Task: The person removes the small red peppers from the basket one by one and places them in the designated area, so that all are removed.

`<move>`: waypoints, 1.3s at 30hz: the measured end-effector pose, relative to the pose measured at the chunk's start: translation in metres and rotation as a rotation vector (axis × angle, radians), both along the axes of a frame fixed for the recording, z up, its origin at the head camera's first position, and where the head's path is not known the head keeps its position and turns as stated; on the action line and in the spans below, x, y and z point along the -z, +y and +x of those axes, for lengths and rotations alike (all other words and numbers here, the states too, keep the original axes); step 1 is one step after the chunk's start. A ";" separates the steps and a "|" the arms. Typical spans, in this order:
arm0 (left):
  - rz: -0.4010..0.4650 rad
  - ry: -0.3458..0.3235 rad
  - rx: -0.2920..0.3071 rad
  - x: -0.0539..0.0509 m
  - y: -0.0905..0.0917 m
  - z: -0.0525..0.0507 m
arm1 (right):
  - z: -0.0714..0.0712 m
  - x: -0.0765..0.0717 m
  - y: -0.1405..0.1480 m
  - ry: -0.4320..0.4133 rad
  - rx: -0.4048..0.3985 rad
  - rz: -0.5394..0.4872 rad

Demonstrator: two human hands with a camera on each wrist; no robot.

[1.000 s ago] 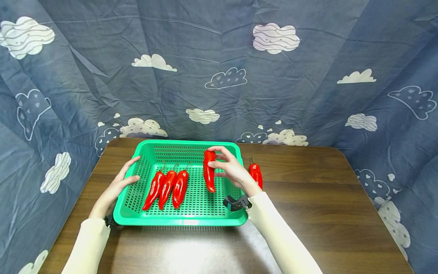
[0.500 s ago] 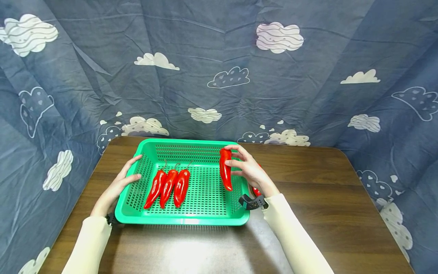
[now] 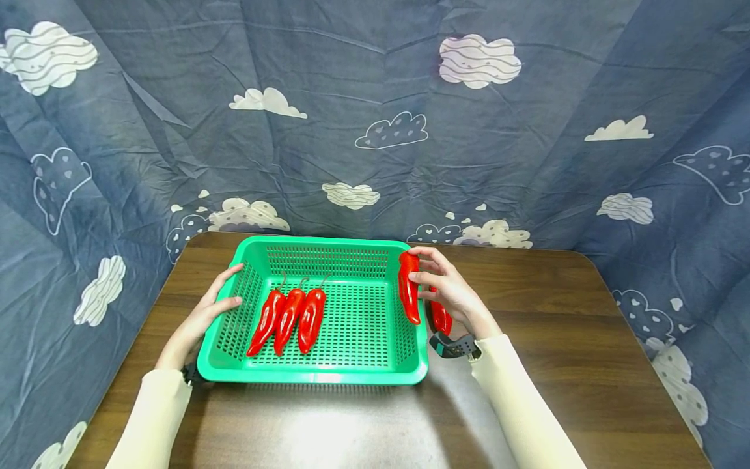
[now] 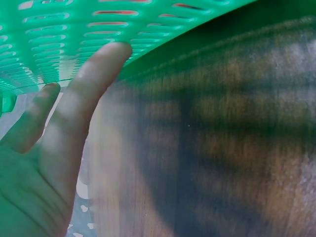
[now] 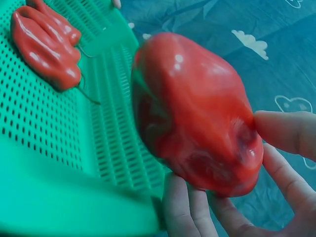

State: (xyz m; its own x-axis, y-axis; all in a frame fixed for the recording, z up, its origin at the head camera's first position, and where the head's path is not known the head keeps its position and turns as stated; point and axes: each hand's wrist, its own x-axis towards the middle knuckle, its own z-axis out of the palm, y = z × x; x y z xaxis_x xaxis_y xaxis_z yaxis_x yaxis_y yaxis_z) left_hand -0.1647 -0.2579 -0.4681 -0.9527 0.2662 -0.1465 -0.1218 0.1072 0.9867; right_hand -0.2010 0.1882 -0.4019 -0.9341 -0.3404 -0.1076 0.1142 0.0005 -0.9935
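My right hand (image 3: 454, 293) pinches a red pepper (image 3: 409, 286) between thumb and fingers, above the right rim of a green plastic basket (image 3: 310, 377). In the right wrist view the blunt end of this pepper (image 5: 192, 108) is near the camera. Along the basket's left side, my left hand (image 3: 199, 322) grips the rim; the left wrist view has fingers (image 4: 81, 98) against the slotted outer wall. Inside, a left pepper (image 3: 266, 322), a middle pepper (image 3: 290, 322) and a right pepper (image 3: 311, 322) lie side by side. Another red pepper (image 3: 441, 316) lies beyond the right rim, partly hidden by my hand.
The basket stands on a brown wooden table (image 3: 539, 365), whose bare surface shows to the right and in front. A dark blue cloud-print curtain (image 3: 381, 78) hangs behind the table and at its sides.
My right hand has carried the pepper to the right, from over the basket's floor to over its right rim. The left hand keeps its place on the rim.
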 end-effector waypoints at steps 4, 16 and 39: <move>-0.027 0.026 0.001 -0.001 0.000 -0.001 | 0.000 0.001 0.010 0.006 0.017 0.010; 0.001 -0.015 -0.008 0.000 0.002 0.001 | 0.002 0.007 0.039 -0.018 0.059 0.018; -0.039 0.015 -0.015 0.001 0.002 0.001 | 0.003 0.051 0.089 -0.045 0.189 0.046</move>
